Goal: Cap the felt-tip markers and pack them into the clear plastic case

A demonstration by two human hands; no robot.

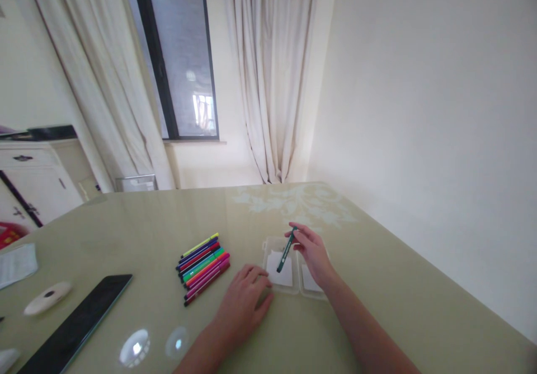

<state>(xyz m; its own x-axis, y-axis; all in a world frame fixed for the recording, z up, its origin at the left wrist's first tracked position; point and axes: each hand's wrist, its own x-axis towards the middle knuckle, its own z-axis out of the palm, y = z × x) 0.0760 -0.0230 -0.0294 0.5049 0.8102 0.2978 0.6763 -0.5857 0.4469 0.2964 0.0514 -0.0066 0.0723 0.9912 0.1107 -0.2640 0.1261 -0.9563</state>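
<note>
Between the fingers of my right hand (311, 251) is a dark green marker pen (287, 250), held at a slant above an opened clear plastic case (298, 276). White paper (274, 268) lies inside the case's left half, and more white shows in the right half, partly covered by my right hand. My left hand (247, 293) rests on the table at the case's left edge, fingers stretched out and holding nothing. Left of it, several coloured marker pens (205, 268) lie side by side in a slanted row.
A black tablet (78, 323) lies at the table's left front, near a white oval object (48, 298) and a pale sheet or packet (17, 265). The glossy table (159, 223) meets a wall on the right. Curtains (272, 72) hang beyond its far edge.
</note>
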